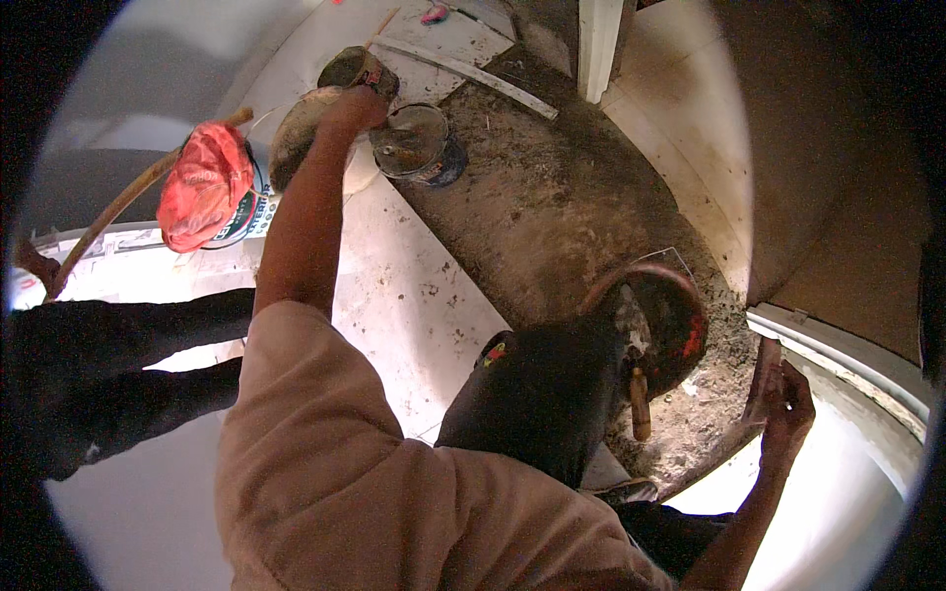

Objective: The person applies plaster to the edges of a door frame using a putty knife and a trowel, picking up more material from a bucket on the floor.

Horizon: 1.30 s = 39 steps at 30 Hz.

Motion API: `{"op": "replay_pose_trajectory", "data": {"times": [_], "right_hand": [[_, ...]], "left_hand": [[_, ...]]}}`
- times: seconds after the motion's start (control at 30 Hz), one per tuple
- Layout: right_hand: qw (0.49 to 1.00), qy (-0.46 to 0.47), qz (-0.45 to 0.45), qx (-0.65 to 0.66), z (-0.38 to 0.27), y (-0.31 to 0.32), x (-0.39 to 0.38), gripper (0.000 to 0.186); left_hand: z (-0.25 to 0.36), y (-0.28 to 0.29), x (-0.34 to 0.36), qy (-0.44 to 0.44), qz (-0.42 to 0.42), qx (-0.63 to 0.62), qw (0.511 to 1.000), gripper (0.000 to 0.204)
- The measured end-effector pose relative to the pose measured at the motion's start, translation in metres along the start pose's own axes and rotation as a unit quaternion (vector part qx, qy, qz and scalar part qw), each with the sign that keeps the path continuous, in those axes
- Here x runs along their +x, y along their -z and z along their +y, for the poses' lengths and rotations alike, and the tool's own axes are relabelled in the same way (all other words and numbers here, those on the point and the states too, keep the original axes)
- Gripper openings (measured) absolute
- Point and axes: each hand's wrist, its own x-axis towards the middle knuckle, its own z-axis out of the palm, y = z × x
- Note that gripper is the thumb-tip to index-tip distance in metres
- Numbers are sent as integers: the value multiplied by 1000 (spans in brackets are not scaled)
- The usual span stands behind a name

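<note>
My left hand [363, 108] reaches forward with curled fingers to a small dark bucket [345, 64] with a thin stick rising from it; exactly what it grips is hidden. A pale brown, dusty rounded item [296, 133] lies beside it, and a grey paint bucket [414, 143] stands to its right. At the right, my right hand [785, 399] holds a reddish-brown flat piece [764, 364] upright near a white door track. Between my knee and that hand is a black rubber bucket [665, 345], with a wooden-handled trowel [639, 389] in it.
Another person's dark-trousered legs [138, 335] extend from the left beside a curved wooden pole [108, 222]. A pink plastic bag [202, 182] covers a white bucket. A white strip [463, 69] lies at the back beside rough screed [532, 217]; a door frame [596, 49] stands upper right.
</note>
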Motion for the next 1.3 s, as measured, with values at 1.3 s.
{"op": "replay_pose_trajectory", "data": {"times": [1.3], "right_hand": [[964,79,-205,-147,52,118,-176,30]], "left_hand": [[617,-79,-226,-549,-54,-468,690,34]]}}
